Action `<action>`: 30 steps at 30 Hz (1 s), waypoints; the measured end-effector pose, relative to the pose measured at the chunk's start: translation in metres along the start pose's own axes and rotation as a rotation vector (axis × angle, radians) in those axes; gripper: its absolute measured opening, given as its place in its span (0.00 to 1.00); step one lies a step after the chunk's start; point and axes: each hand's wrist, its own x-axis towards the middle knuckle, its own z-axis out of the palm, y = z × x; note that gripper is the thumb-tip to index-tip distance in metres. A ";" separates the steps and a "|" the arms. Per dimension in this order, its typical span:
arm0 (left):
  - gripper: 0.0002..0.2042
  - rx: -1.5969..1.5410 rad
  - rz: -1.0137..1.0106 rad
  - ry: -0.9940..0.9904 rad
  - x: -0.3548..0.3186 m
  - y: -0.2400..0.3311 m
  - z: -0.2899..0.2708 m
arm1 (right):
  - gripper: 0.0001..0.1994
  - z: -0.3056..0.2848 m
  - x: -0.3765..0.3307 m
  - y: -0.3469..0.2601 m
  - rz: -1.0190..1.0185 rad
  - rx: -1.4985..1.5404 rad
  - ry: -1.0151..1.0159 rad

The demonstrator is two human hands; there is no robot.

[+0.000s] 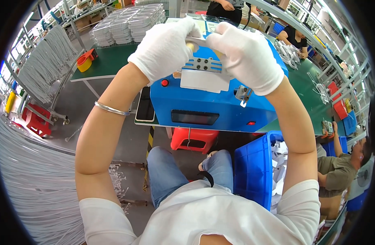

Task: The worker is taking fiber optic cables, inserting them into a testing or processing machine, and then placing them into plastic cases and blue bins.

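Note:
Both my hands wear white cloth gloves and are raised above a blue bench machine (pixel 163 106). My left hand (pixel 167 49) is closed, thumb and fingers pinched together. My right hand (pixel 248 57) is closed too, fingers curled inward facing the left. A thin pale piece shows partly between the fingertips; the gloves hide most of it, so its kind is unclear. Just below the hands is a slotted metal bracket (pixel 203 64) with dark screws, above a white plate (pixel 204 81). The machine's front has a red button (pixel 165 83) and a dark display (pixel 194 117).
Stacked clear plastic trays (pixel 128 24) and a yellow-orange tape dispenser (pixel 85 61) are on the green table at left. A phone (pixel 145 105) lies beside the machine. A blue bin (pixel 252 167) of white pieces stands at my right. White cables hang at left; co-workers sit at right.

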 end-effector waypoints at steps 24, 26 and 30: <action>0.16 -0.736 -0.247 0.591 -0.078 0.022 0.046 | 0.20 0.001 -0.012 0.030 0.552 0.995 -0.360; 0.19 -0.803 -0.371 0.686 -0.098 0.021 0.069 | 0.18 -0.012 -0.007 0.020 0.710 0.958 -0.457; 0.23 -1.277 -0.556 0.309 -0.097 0.032 0.091 | 0.13 -0.004 -0.008 0.023 0.597 0.775 -0.492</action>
